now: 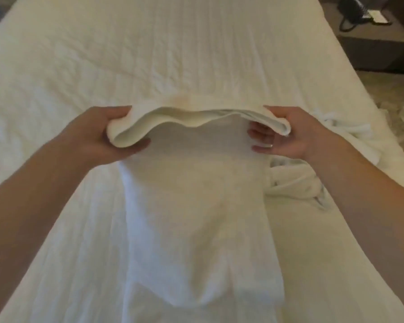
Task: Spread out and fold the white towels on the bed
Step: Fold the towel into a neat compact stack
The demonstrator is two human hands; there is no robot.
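Observation:
A white towel (196, 206) hangs lengthwise down the middle of the bed (149, 54), its far end doubled over and lifted off the sheet. My left hand (107, 136) grips the left end of that folded edge. My right hand (287, 136) pinches the right end with thumb on top, fingers spread underneath. The lifted fold sags slightly between my hands. A faint yellowish stain shows on the towel's upper surface near the fold. The lower part of the towel lies flat toward me.
A crumpled pile of white towels (296, 183) lies at the right side of the bed, beside my right forearm. A dark nightstand (378, 47) with a black phone (352, 10) stands at the far right. Patterned floor shows beyond the bed's right edge.

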